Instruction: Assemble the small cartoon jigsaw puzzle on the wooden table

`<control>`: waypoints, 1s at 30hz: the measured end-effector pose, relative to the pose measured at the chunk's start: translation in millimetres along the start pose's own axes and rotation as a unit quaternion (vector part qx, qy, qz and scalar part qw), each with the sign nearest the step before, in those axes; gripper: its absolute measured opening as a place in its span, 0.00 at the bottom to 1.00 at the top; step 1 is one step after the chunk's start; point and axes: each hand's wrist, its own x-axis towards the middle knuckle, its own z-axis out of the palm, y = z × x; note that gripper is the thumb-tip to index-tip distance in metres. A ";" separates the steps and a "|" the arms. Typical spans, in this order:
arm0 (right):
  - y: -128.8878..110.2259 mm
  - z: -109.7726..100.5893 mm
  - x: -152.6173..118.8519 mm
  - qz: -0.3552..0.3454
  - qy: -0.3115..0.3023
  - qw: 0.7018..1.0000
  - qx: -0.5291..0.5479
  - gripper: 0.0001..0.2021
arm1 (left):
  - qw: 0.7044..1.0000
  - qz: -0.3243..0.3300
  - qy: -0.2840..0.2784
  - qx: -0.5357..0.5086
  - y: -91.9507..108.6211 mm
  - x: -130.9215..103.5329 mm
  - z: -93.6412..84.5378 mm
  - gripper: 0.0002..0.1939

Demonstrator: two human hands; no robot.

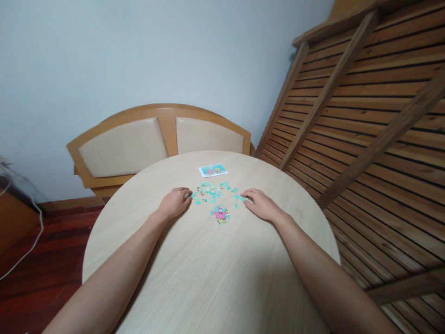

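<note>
Loose turquoise jigsaw pieces (212,191) lie scattered mid-table, several of them with other colours. Nearer to me sits a small joined section of puzzle (220,214) showing a pink cartoon starfish, with an uneven outline. My left hand (176,202) rests at the left edge of the loose pieces, fingers loosely bent and slightly apart, holding nothing that I can see. On the opposite side, my right hand (260,204) has its thumb and fingers parted beside a few turquoise pieces; its fingertips are at or very near them. Behind the pieces lies a picture sheet (213,170) with cartoon figures on turquoise.
Everything lies on a round, pale wooden table (208,278). A wooden headboard (167,111) with cream panels stands behind it against the wall. Slatted wooden boards (347,116) lean at the right. A white cable (41,222) hangs at the left above the dark red floor.
</note>
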 end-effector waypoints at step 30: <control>0.1 3.2 -0.7 0.007 -0.007 1.000 -0.003 0.14 | 0.995 0.091 0.032 -0.013 6.4 7.5 30.2 0.24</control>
